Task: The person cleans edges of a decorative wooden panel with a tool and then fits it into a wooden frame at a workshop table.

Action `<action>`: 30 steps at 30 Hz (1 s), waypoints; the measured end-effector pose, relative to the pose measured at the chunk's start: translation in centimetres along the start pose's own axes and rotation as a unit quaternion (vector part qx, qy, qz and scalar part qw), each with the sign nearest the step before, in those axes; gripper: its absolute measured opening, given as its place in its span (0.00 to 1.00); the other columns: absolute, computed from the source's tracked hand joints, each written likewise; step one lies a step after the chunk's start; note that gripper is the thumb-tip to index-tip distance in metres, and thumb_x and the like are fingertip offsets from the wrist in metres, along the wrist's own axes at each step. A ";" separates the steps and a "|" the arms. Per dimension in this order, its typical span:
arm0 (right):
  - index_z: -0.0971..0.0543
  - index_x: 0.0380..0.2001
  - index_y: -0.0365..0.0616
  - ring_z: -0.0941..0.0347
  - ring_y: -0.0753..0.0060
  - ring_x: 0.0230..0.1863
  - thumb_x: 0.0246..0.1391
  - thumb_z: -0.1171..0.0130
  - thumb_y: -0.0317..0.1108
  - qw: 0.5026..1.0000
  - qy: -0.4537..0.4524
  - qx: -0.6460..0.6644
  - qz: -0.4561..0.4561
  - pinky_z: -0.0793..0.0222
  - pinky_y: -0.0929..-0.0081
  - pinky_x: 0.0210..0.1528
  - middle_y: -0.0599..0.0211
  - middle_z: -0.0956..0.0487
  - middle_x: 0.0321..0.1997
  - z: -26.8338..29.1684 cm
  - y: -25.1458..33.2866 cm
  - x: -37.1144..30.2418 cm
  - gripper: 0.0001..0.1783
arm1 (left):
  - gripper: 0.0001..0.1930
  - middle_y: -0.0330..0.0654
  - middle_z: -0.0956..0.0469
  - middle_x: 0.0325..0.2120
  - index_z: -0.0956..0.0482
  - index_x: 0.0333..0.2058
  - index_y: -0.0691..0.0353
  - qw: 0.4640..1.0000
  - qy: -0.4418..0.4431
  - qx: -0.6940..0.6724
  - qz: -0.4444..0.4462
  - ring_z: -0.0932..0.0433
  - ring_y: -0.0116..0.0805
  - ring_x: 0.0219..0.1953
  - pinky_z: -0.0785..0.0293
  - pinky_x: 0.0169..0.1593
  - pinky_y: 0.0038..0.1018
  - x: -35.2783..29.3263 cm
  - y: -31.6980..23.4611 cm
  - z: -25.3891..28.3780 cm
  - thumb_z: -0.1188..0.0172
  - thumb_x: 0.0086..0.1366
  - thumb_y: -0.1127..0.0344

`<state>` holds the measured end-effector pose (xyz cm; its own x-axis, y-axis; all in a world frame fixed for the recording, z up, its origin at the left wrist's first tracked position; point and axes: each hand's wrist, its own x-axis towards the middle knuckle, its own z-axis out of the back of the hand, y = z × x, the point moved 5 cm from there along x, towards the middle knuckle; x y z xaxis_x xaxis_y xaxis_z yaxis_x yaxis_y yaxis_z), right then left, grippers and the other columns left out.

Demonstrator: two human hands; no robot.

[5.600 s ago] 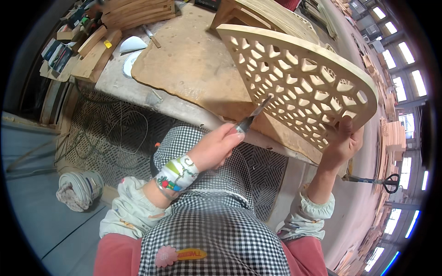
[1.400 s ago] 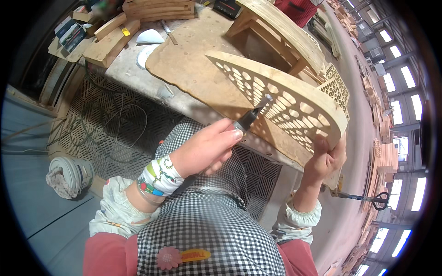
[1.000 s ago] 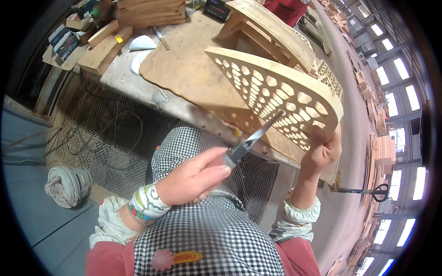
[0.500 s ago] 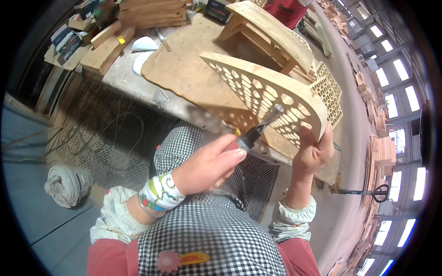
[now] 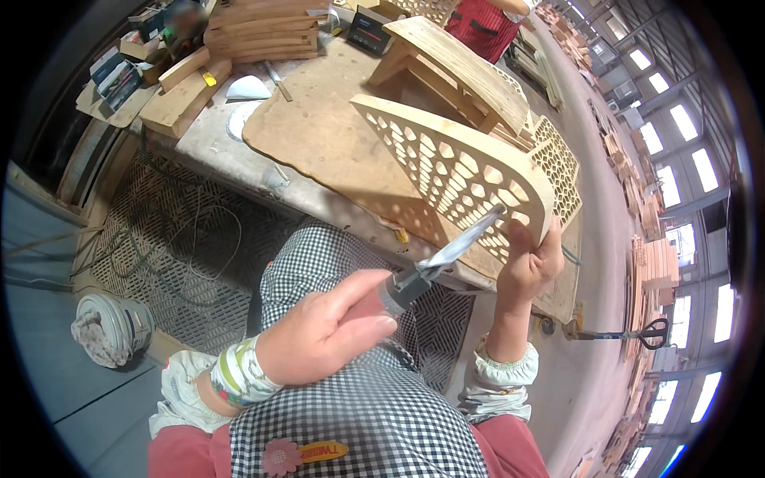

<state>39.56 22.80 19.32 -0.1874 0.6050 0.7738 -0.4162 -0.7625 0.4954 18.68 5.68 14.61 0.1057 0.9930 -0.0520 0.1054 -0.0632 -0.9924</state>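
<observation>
My left hand (image 5: 319, 331) is wrapped around a hand tool (image 5: 408, 287) with a red and black body and a long, narrow grey end. That end reaches to the lower right part of a pale wooden lattice panel (image 5: 446, 127), close to its holes; whether it enters one I cannot tell. The panel stands tilted on edge, its thick curved rim upward and many rounded holes below. My right hand (image 5: 530, 259) grips the panel's right-hand corner, thumb on the near face and fingers around the rim. Some of those fingers are hidden behind the wood.
The panel rests over a brown board (image 5: 319, 127) on the worktable. Behind it stand a wooden piece with legs (image 5: 462, 68) and another lattice panel (image 5: 558, 167). Scissors (image 5: 649, 334) hang at the table's right edge. A person in a red apron (image 5: 482, 32) is across the table.
My left hand has drawn back toward me and to the left with the tool, and its grey end sits lower on the panel. My right hand keeps its hold on the corner.
</observation>
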 end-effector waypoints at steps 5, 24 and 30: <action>0.20 0.32 0.39 0.26 0.70 0.24 0.52 0.28 0.29 0.999 0.031 -0.021 0.031 0.31 0.76 0.30 0.64 0.23 0.25 -1.1 2.1 0.3 0.09 | 0.29 0.56 0.18 0.34 0.33 0.61 0.67 0.941 -0.163 0.280 -0.094 0.15 0.55 0.35 0.19 0.38 0.38 -1.7 -2.4 0.6 0.36 0.64 0.63; 0.29 0.25 0.44 0.22 0.54 0.27 0.49 0.37 0.34 0.924 0.234 -0.280 0.115 0.29 0.60 0.30 0.62 0.22 0.25 -8.9 4.4 4.2 0.11 | 0.21 0.56 0.17 0.31 0.32 0.57 0.65 0.913 -0.250 0.321 0.010 0.16 0.57 0.33 0.21 0.35 0.41 -0.3 1.6 6.2 0.42 0.70 0.61; 0.29 0.26 0.44 0.22 0.54 0.27 0.48 0.36 0.33 0.919 0.256 -0.282 0.104 0.29 0.60 0.30 0.62 0.22 0.25 -9.1 4.0 4.6 0.11 | 0.24 0.59 0.18 0.30 0.32 0.56 0.64 0.917 -0.245 0.313 -0.023 0.18 0.63 0.33 0.22 0.36 0.50 0.7 0.8 6.2 0.42 0.69 0.55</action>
<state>28.98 24.58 21.27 -0.6482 0.5987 0.4706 -0.6924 -0.7206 -0.0369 12.75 6.93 13.13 -0.3569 0.9287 0.1005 -0.5071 -0.1022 -0.8558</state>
